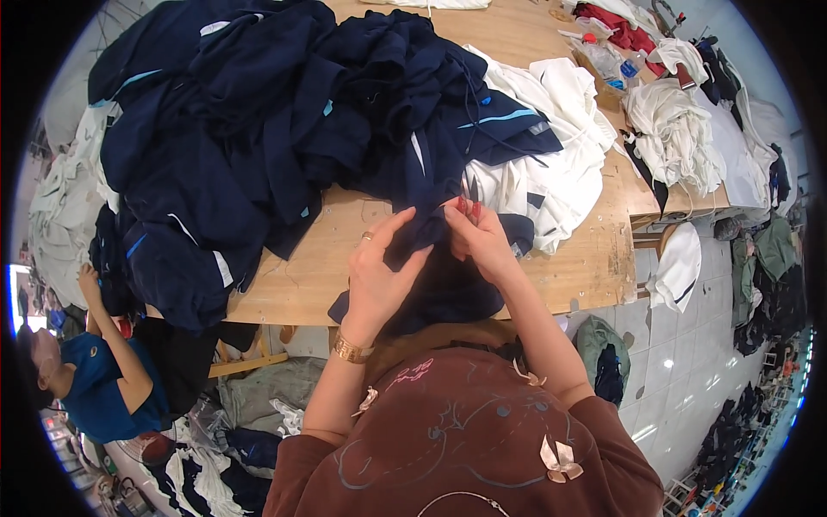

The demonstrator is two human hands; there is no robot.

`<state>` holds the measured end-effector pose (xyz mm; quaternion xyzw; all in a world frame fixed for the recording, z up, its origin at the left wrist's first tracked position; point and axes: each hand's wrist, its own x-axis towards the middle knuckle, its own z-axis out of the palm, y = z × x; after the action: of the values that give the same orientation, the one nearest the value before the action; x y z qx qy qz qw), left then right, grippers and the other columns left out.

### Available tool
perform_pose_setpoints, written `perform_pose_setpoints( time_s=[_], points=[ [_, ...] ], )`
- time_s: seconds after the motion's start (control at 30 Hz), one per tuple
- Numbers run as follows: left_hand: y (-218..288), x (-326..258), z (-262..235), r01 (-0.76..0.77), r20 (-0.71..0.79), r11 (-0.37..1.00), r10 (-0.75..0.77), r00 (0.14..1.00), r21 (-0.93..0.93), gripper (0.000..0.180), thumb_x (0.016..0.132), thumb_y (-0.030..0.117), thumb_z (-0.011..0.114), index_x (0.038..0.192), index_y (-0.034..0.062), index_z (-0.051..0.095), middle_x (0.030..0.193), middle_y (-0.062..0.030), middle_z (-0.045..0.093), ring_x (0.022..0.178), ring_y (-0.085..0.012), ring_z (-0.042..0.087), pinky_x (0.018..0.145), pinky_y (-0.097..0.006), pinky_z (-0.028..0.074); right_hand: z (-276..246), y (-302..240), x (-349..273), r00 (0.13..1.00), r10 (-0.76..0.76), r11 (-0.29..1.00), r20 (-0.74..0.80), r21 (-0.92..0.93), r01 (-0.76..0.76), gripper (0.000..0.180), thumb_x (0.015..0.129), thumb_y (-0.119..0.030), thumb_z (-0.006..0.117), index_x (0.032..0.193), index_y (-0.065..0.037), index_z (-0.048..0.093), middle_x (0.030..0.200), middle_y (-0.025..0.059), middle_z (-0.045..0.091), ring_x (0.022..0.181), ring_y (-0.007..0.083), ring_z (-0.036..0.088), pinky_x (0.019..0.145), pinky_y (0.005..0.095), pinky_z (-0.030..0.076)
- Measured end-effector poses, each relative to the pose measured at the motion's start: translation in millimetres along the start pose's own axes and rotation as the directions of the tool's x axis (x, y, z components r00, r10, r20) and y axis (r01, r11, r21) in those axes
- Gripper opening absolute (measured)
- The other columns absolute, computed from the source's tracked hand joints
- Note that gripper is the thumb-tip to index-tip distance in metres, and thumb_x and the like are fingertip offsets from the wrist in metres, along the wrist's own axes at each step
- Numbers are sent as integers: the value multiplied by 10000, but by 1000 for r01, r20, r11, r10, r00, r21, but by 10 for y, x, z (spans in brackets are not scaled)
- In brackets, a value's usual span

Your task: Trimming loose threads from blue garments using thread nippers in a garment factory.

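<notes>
You are in a clothes workshop. Your big wooden surface [590, 267] has heaps of dark blue clothes [233, 129] and white cloth [564, 103] on it, more cloth [211, 482] lies on the floor [659, 375], and another person [108, 383] is close by.

A pale wooden table [590, 267] carries a large, rumpled heap of navy garments [233, 138]; white garments [564, 112] lie beside it, partly beneath. Farther right sits a bundle of white cloth [676, 133]. A grey-green sack [594, 345] rests on the tiled floor [672, 362].
</notes>
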<state>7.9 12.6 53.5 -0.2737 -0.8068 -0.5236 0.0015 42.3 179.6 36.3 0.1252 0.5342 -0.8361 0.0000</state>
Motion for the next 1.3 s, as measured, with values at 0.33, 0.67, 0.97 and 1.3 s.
perform_pose_setpoints(
  time_s=[0.33,0.67,0.97,1.3],
  points=[
    [-104,46,63,150,107,985,-140,984,-90,417,707,90,733,1085,-5,586,991,-112,636,895,-213,611,808,-294,470,-121,110,5,973,231,931,-9,294,-218,154,913,-230,548,849,-91,538,504,-75,320,387,46,302,389,220,282],
    [-13,100,-59,399,257,793,-312,915,-461,221,767,21,633,977,-47,613,872,-26,641,790,-61,557,714,-215,460,71,-97,-108,915,-391,849,-103,-424,315,132,861,-107,598,958,-17,590,543,-87,360,478,-15,313,441,183,240],
    [40,66,-18,312,277,872,-215,936,-377,310,724,61,656,1005,-45,579,879,-64,640,814,-105,576,748,-251,459,66,-87,-125,918,-395,739,-36,-607,294,152,868,-128,590,909,17,608,724,41,631,648,73,561,600,214,449],
    [54,59,21,178,222,961,-130,966,-210,349,703,28,656,1037,-5,560,872,-32,598,799,-89,537,744,-231,436,95,-309,-227,990,-125,986,-59,-118,118,206,930,-212,515,840,-32,560,520,-74,376,411,8,298,395,188,236]
  ],
)
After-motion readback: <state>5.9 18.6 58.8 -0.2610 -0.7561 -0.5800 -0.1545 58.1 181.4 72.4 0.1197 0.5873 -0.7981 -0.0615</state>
